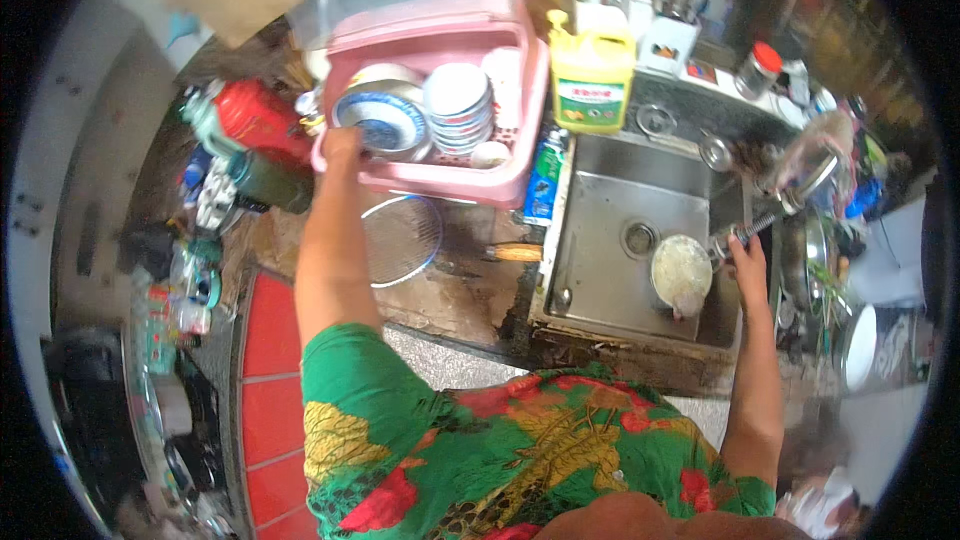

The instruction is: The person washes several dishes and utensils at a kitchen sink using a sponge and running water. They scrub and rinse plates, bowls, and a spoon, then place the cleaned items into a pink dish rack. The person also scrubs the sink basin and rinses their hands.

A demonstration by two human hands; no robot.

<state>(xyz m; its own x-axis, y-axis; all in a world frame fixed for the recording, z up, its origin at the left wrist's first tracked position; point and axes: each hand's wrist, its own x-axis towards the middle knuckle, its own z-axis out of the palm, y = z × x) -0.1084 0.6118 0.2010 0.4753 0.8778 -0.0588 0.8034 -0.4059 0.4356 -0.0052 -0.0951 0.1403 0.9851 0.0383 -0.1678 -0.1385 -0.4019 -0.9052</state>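
Note:
My left hand [343, 144] reaches over the near left rim of a pink plastic dish box [450, 184], at the edge of a blue-and-white bowl [379, 109]; its fingers are partly hidden, so the hold cannot be told. Beside that bowl stands a stack of white bowls [459, 101], with a small cup [490, 155] in front. At the right side of the steel sink [607, 240], my right hand [742, 251] is at the faucet [754, 227]. A pale round thing [681, 274], perhaps a bowl or scoop, lies below it in the sink.
Between box and sink stand a yellow jug [592, 82] and a blue-green packet [544, 180]. A round wire rack [403, 240] and a wooden handle [517, 251] lie on the counter. Red [262, 116] and dark green [274, 181] containers stand left; a red-lidded jar [757, 71] stands behind the sink.

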